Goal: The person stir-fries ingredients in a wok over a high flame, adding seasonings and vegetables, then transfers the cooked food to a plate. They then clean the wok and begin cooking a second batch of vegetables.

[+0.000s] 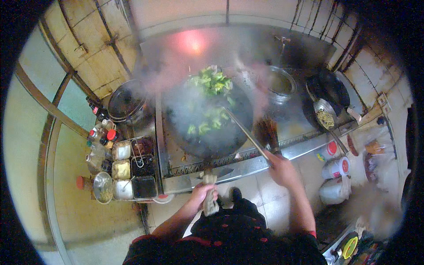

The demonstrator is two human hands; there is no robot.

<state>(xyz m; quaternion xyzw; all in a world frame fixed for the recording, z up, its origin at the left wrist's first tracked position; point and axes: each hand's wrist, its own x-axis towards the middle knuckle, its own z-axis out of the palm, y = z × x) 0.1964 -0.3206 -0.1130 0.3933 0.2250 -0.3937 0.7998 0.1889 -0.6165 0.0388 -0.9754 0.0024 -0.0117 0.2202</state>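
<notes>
A large dark wok (237,140) sits on the stove in front of me, half veiled by steam. Chopped green leafy vegetables (212,81) are bunched at its far side, some seemingly above the surface, and more pieces lie nearer its middle. My left hand (199,194) grips a folded pale cloth (210,206) at the wok's near side, by the handle; how much of the handle the cloth covers is hidden. In my right hand (283,169) is the long metal handle of a wok utensil (247,135), which reaches into the wok. Steam hides the utensil's head.
Left stand a seasoning rack (144,174), bottles (99,152), a metal bowl (103,187) and a dark pot (127,101). Rightward are a bamboo brush (266,129), a metal pot (281,82) and a perforated strainer (325,111) holding pale strips over another wok (334,87). A reddish glow shows behind the wok.
</notes>
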